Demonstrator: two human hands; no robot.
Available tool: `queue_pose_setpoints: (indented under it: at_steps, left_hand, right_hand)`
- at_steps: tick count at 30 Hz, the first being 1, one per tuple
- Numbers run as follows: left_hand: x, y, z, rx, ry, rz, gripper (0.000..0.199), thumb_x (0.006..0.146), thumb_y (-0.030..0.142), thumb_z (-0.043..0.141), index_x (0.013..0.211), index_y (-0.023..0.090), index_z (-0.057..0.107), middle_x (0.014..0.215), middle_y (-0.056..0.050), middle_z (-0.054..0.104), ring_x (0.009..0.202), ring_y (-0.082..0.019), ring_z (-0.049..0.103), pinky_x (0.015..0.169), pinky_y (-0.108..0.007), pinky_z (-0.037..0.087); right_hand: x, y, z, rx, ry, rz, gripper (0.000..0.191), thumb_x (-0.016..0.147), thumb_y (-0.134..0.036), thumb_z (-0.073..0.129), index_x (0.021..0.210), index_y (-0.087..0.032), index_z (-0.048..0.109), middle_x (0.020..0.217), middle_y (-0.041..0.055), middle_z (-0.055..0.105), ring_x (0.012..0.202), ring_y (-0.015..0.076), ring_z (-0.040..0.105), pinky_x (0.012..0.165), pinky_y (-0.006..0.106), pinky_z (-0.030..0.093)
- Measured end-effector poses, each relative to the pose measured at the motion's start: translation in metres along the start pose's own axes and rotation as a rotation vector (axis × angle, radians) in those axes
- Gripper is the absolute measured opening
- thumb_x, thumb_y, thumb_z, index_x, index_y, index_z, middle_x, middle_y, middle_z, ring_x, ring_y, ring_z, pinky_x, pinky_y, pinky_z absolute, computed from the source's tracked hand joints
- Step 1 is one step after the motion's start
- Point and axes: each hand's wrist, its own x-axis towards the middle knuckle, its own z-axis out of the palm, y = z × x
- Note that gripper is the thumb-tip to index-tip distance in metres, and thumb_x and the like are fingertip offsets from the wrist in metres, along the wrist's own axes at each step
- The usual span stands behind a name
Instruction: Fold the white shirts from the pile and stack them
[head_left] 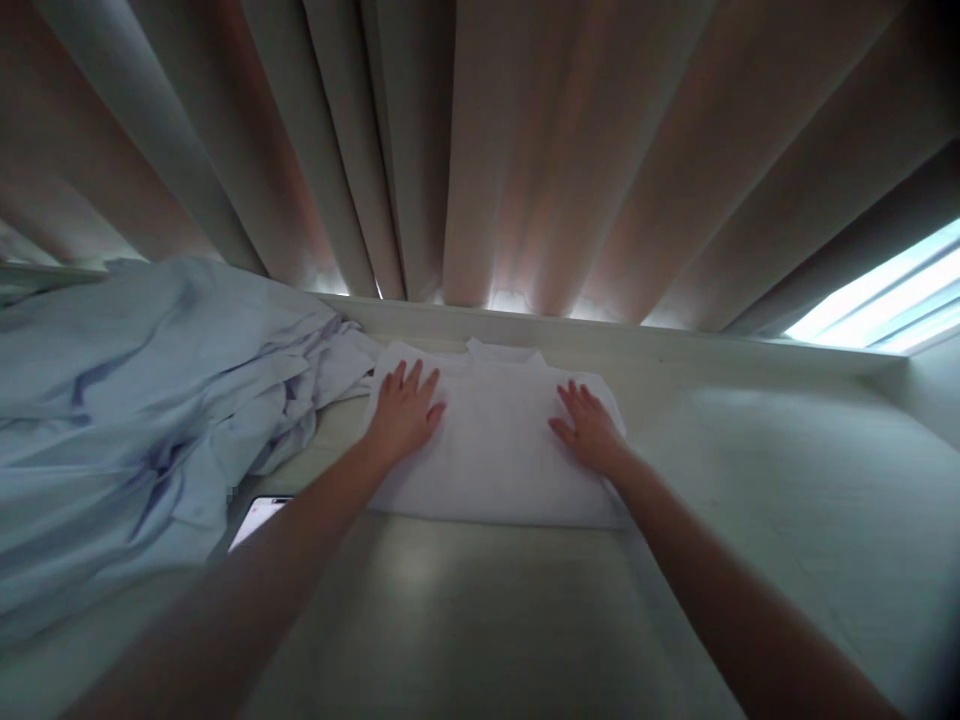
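Observation:
A folded white shirt [495, 440] lies flat on the pale surface, its collar at the far edge. My left hand [405, 410] rests on the left part of the shirt, palm down with the fingers spread. On the right part lies my right hand [589, 425], also flat with its fingers apart. Neither hand grips the cloth. To the left, a loose heap of pale clothes [172, 370] reaches close to the shirt's left edge.
A phone [259, 515] with a lit screen lies beside the heap, partly behind my left forearm. Long curtains [555, 150] hang along the far side, above a low ledge [600, 330]. Bright slatted light [892, 290] comes in at the right. The pale surface [750, 470] extends to the right.

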Motion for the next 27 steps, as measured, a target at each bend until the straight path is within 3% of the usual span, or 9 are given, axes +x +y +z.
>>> queue_pose_setpoints:
  at_steps: [3,5,8,11,18,27]
  left_hand:
    - [-0.045,0.029,0.006,0.009,-0.135,0.060,0.061,0.080,0.053,0.037,0.135,0.028,0.027,0.145,-0.006,0.018,0.132,-0.034,0.002,0.103,-0.052,0.001]
    - [-0.068,0.035,0.015,-0.003,-0.193,0.032,0.063,0.080,0.057,0.034,0.136,0.028,0.026,0.145,-0.007,0.019,0.132,-0.036,0.002,0.101,-0.056,0.000]
    - [-0.086,0.032,0.025,-0.022,-0.231,-0.013,0.063,0.080,0.059,0.029,0.135,0.028,0.029,0.144,-0.009,0.021,0.131,-0.037,0.004,0.100,-0.057,0.000]
    - [-0.089,0.029,0.029,-0.021,-0.204,-0.025,0.062,0.081,0.059,0.027,0.135,0.029,0.029,0.145,-0.006,0.020,0.132,-0.035,0.003,0.101,-0.055,-0.001]
    - [-0.093,0.034,0.022,0.020,-0.199,-0.032,0.063,0.081,0.059,0.026,0.135,0.028,0.030,0.145,-0.007,0.020,0.132,-0.035,0.007,0.102,-0.054,0.002]
    - [-0.152,0.047,0.002,0.106,-0.208,-0.019,0.061,0.082,0.058,0.025,0.136,0.029,0.027,0.145,-0.005,0.019,0.132,-0.033,0.008,0.102,-0.054,0.002]
  right_hand:
    - [-0.030,-0.049,0.007,-0.062,-0.170,-0.080,0.067,0.083,-0.057,0.031,0.139,-0.022,0.022,0.146,0.0072,0.011,0.132,0.0305,0.002,0.103,0.051,0.007]
    - [-0.047,-0.064,0.014,-0.093,-0.221,-0.055,0.068,0.083,-0.059,0.028,0.139,-0.022,0.020,0.146,0.0079,0.010,0.131,0.0321,0.001,0.102,0.054,0.005]
    - [-0.061,-0.067,0.024,-0.127,-0.238,0.000,0.065,0.084,-0.058,0.025,0.139,-0.022,0.021,0.146,0.0085,0.010,0.131,0.0324,0.002,0.101,0.055,0.004]
    - [-0.064,-0.064,0.031,-0.142,-0.212,0.026,0.063,0.085,-0.055,0.024,0.139,-0.023,0.022,0.146,0.0073,0.009,0.131,0.0322,0.002,0.101,0.056,0.005]
    - [-0.068,-0.072,0.031,-0.161,-0.207,0.063,0.064,0.084,-0.056,0.025,0.138,-0.023,0.022,0.146,0.0066,0.006,0.132,0.0316,0.001,0.101,0.054,0.004]
    - [-0.130,-0.099,0.018,-0.189,-0.208,0.082,0.065,0.084,-0.058,0.025,0.138,-0.023,0.022,0.146,0.0063,0.007,0.132,0.0299,0.000,0.102,0.051,0.000]
